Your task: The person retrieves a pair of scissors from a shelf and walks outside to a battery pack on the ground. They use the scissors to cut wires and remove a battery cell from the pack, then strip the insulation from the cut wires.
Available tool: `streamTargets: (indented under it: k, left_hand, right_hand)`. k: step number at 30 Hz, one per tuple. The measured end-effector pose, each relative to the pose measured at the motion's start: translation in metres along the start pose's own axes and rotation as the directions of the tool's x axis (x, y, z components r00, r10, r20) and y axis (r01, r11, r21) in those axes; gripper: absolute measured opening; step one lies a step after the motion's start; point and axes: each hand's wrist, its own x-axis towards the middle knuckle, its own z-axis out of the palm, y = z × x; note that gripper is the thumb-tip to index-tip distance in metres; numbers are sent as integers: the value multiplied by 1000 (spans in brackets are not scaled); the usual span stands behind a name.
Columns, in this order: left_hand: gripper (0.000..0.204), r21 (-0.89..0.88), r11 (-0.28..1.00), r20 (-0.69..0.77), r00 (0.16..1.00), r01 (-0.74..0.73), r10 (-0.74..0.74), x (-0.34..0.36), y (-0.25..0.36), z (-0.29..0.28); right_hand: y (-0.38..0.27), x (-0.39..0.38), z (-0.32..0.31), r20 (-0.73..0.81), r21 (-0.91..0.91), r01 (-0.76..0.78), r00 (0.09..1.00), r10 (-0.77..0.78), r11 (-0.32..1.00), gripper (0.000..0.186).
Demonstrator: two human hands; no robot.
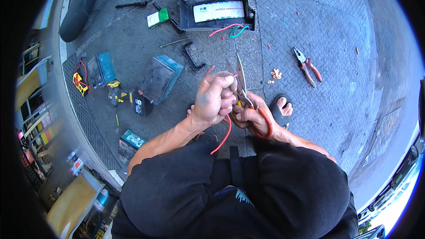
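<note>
My left hand is closed in a fist around a red wire. One length of the wire hangs below the fist, and a short end sticks out at the thumb beside the blades. A pair of scissors with orange-red handles is gripped in my right hand, blades pointing up and parted. The wire's end lies close against the blades; whether they touch it I cannot tell. Something small and yellow shows at the right fingers, mostly hidden.
Pliers and several copper-coloured terminals lie on the right. Ahead stands a black battery case beside red and green wires. On the left are batteries, a black bracket and a yellow meter. My sandalled foot is near.
</note>
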Motion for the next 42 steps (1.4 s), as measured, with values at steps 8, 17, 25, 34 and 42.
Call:
streamTargets:
  k: [8,17,25,34,42]
  left_hand:
    - [24,125,992,-111,994,-3,17,0,-1,4]
    - [24,114,946,113,943,302,-315,-13,24,-1]
    - [28,-243,927,186,952,285,-243,-4,7,-8]
    - [28,-201,961,-8,981,187,-193,-1,4,-2]
    - [24,71,990,-85,989,124,-118,-1,8,11]
  right_hand:
    - [-10,8,-3,-218,-771,21,931,-293,637,42]
    - [-27,-8,-16,184,-983,155,781,-597,-99,50]
    - [-21,-2,4,-185,-723,24,956,-228,690,41]
    - [-21,0,6,-155,-171,-125,983,99,977,44]
    - [-27,8,-3,-167,-926,20,875,-455,378,52]
